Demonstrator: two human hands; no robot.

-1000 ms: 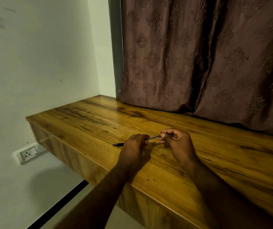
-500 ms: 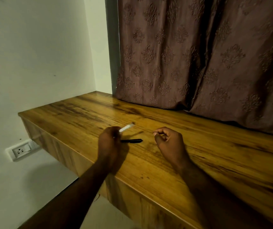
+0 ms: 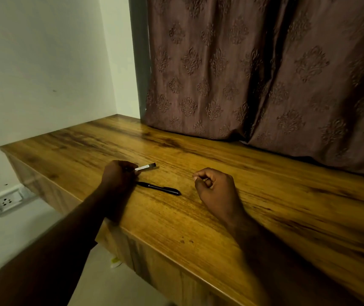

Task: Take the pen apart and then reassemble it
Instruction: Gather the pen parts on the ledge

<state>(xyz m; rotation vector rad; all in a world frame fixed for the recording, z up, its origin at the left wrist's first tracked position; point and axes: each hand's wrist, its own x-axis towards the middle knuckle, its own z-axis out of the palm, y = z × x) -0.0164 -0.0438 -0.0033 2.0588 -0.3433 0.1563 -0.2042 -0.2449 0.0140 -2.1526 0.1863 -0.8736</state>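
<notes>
My left hand (image 3: 119,175) rests on the wooden desk (image 3: 198,217) near its left end, shut on a pale, silvery pen piece (image 3: 146,167) that sticks out to the right, just above the wood. A black pen part (image 3: 159,188) lies flat on the desk just in front of that hand, apart from the pale piece. My right hand (image 3: 215,188) rests to the right with its fingers curled in. A small pale glint shows between its thumb and fingers, seemingly a tiny pen part.
A brown patterned curtain (image 3: 253,74) hangs down onto the back of the desk. The desk's left end and front edge drop off to the floor. A wall socket (image 3: 5,202) sits low on the white wall at the left.
The two hands held the pen together a second ago and have since pulled apart. The black part now lies on the desk, and my left hand has lowered the pale piece towards the wood.
</notes>
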